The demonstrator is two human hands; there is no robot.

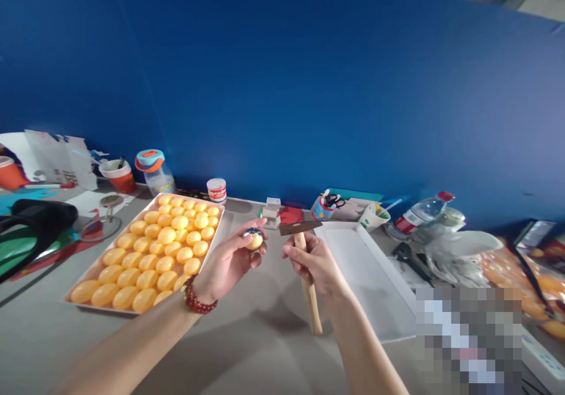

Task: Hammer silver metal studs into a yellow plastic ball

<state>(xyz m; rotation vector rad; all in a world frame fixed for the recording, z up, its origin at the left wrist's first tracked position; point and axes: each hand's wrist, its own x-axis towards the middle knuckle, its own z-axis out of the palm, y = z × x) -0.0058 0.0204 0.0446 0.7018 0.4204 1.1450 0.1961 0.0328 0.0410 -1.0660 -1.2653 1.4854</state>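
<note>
Between the thumb and fingers of my left hand (pixel 236 256) is a small round ball (pixel 254 241), dark and shiny on top and pale yellow below. A beaded red bracelet circles that wrist. My right hand (pixel 315 259) is wrapped round the upper wooden handle of a small hammer (pixel 310 295). Its dark metal head points left, close to the ball but apart from it. Left of my left hand lies a shallow tray (pixel 216 230) filled with rows of yellow-orange balls (pixel 150 259). A white tray (pixel 384 271) lies on the table just right of my right hand.
Along the blue wall (pixel 282 89) stand a lidded bottle (pixel 156 171), a white-and-red tub (pixel 216 191), a cup with scissors (pixel 323 208) and a plastic bottle (pixel 419 213). A bag of orange balls (pixel 507 271) lies far right. Paper cups (pixel 119 175) stand left.
</note>
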